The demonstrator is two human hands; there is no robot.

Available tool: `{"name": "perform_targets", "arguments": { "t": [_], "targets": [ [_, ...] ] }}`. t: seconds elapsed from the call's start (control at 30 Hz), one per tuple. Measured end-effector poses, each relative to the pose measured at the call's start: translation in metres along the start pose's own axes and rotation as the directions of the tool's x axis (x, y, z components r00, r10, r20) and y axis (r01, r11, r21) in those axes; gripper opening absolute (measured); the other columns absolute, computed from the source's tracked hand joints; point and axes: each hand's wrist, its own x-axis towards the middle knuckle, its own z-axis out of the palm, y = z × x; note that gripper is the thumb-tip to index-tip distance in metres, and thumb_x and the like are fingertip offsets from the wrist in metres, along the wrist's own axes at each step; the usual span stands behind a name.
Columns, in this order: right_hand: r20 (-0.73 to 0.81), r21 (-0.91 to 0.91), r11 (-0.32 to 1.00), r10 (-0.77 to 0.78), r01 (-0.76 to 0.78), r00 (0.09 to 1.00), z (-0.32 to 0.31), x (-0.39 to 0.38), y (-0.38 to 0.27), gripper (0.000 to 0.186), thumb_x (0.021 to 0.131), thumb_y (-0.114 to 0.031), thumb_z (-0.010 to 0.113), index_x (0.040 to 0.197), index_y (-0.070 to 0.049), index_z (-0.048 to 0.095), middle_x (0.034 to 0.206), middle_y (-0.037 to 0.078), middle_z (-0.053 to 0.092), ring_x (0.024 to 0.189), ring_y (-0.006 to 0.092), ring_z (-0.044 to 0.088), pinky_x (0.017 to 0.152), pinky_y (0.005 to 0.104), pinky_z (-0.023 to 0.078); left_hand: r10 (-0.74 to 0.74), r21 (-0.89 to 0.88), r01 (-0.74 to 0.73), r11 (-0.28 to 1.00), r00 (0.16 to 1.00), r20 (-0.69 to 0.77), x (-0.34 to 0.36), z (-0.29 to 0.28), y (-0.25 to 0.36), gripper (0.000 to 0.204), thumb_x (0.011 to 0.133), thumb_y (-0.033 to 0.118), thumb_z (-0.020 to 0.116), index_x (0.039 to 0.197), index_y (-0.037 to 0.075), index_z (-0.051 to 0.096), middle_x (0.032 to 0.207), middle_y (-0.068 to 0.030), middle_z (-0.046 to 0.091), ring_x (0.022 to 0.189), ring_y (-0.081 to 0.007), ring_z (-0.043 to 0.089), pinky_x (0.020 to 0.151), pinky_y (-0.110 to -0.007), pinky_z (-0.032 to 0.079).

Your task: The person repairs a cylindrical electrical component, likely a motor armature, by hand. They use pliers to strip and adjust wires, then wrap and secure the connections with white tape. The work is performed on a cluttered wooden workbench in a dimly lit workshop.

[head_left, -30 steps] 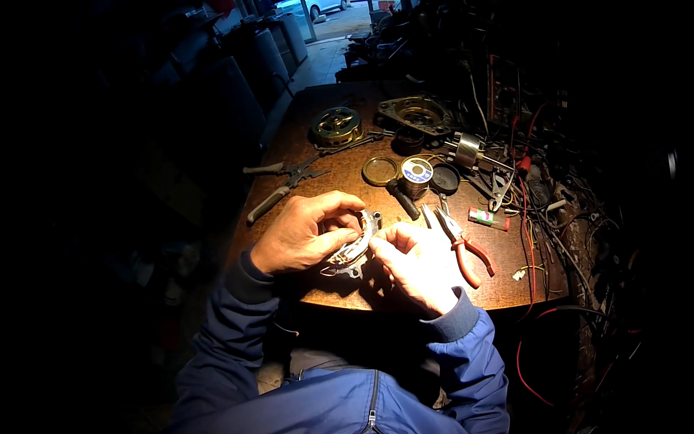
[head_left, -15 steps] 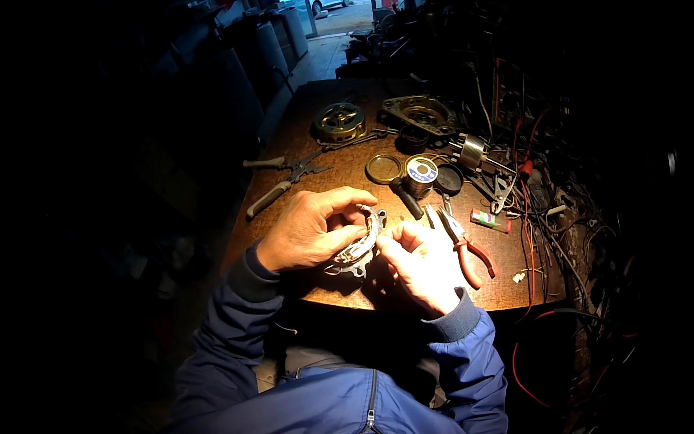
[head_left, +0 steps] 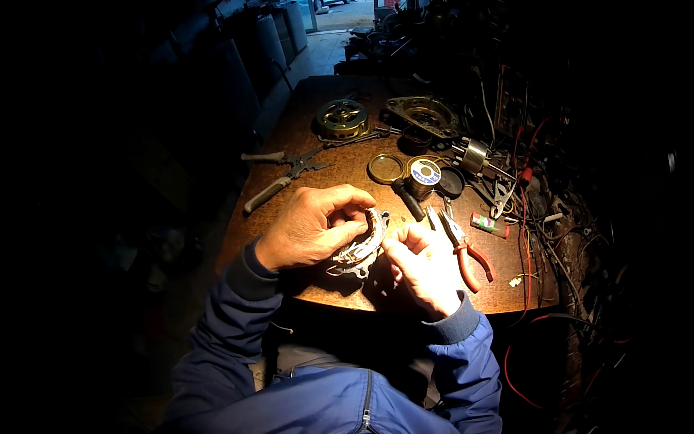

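The left hand [head_left: 307,228] is gripping a ring-shaped part [head_left: 366,250]; at its right, the right hand [head_left: 423,266] is curling, hold unclear.

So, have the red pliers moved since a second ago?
No: judged against the spool on the table, the red pliers lie unmoved; only the view has shifted slightly.

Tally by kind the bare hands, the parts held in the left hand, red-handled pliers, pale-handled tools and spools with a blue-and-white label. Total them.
Bare hands: 2, left hand and right hand
Held parts: 1, metal part
Red-handled pliers: 1
Pale-handled tool: 1
Labelled spool: 1
Total: 6
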Motion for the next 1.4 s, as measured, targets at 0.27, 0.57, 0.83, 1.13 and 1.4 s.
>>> {"name": "perform_targets", "arguments": {
  "t": [0.27, 0.57, 0.83, 1.13, 1.4],
  "targets": [
    [-0.01, -0.068, 0.997, -0.024, 0.023, 1.0, -0.004, 0.002, 0.002, 0.018, 0.106, -0.015, 0.07, 0.099, 0.001, 0.068, 0.081, 0.004, 0.07, 0.068, 0.0076, 0.064, 0.061, 0.0233, 0.05, 0.081, 0.018, -0.081, 0.997, 0.997, -0.002, 0.0, 0.0, -0.004, 0.028, 0.097, 0.001, 0.076, 0.125, -0.002, 0.073, 0.097, -0.0046, 0.077, 0.082, -0.0058, 0.069, 0.069, -0.02, 0.055],
    [-0.055, -0.077, 0.995, -0.062, 0.058, 0.997, 0.005, 0.006, -0.002, 0.016, 0.104, -0.013, 0.073, 0.099, 0.002, 0.069, 0.085, 0.005, 0.073, 0.072, 0.0079, 0.064, 0.065, 0.0251, 0.053, 0.108, -0.01, -0.108, 0.994, 0.994, -0.012, 0.0, -0.001, -0.003, 0.028, 0.097, 0.001, 0.076, 0.125, -0.002, 0.073, 0.097, -0.0057, 0.077, 0.082, -0.0066, 0.071, 0.07, -0.021, 0.056],
    [-0.064, -0.032, 0.996, -0.084, 0.082, 0.994, 0.006, 0.007, -0.001, 0.017, 0.104, -0.014, 0.073, 0.094, -0.001, 0.069, 0.075, 0.0, 0.066, 0.06, 0.0056, 0.057, 0.055, 0.0218, 0.045, 0.135, 0.015, -0.135, 0.991, 0.99, -0.04, 0.0, 0.0, -0.003, 0.026, 0.095, 0.0, 0.077, 0.121, 0.0, 0.075, 0.096, -0.0067, 0.078, 0.08, -0.0089, 0.072, 0.068, -0.022, 0.056],
    [-0.052, -0.034, 0.997, -0.077, 0.076, 0.996, 0.001, 0.007, 0.001, 0.016, 0.104, -0.015, 0.073, 0.094, -0.003, 0.068, 0.075, -0.002, 0.064, 0.061, 0.004, 0.054, 0.055, 0.021, 0.042, 0.477, 0.373, -0.415, 0.83, 0.874, -0.089, 0.016, 0.0, -0.009, 0.024, 0.078, -0.001, 0.077, 0.101, 0.005, 0.081, 0.113, -0.0104, 0.075, 0.114, -0.0287, 0.068, 0.098, -0.041, 0.055],
    [-0.063, -0.067, 0.997, -0.045, 0.041, 0.997, -0.001, 0.007, 0.002, 0.015, 0.104, -0.015, 0.073, 0.097, -0.002, 0.069, 0.08, -0.002, 0.067, 0.068, 0.004, 0.057, 0.061, 0.0222, 0.045, 0.382, 0.203, -0.367, 0.908, 0.924, -0.037, 0.017, 0.001, -0.019, 0.021, 0.081, 0.0, 0.078, 0.102, 0.003, 0.08, 0.108, -0.0142, 0.077, 0.108, -0.0299, 0.072, 0.099, -0.042, 0.055]
  ]
}}
